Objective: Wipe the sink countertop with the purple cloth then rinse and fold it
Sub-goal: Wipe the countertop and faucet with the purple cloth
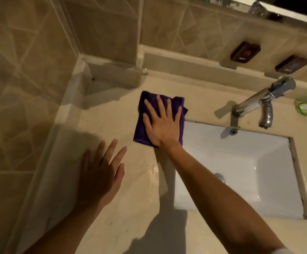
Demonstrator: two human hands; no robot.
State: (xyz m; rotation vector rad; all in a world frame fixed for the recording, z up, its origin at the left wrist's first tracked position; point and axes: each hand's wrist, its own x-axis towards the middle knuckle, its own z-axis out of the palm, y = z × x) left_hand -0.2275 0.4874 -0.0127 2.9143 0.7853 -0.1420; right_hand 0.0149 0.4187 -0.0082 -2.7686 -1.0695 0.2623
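Your right hand [162, 123] presses flat on the purple cloth [143, 123], fingers [160, 105] straight and spread, holding it against the beige table [127, 198] just beside the white sink basin's [259, 180] far left corner (one cloth edge touches the rim). Your left hand [98, 173] is near the table's left side, fingers relaxed and open, holding nothing. The chrome faucet [259, 101] stands behind the basin.

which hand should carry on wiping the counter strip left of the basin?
Right. The right hand already lies flat, fingers spread, on the purple cloth on the countertop beside the sink. The left hand is open, nearer the camera, apart from the cloth.
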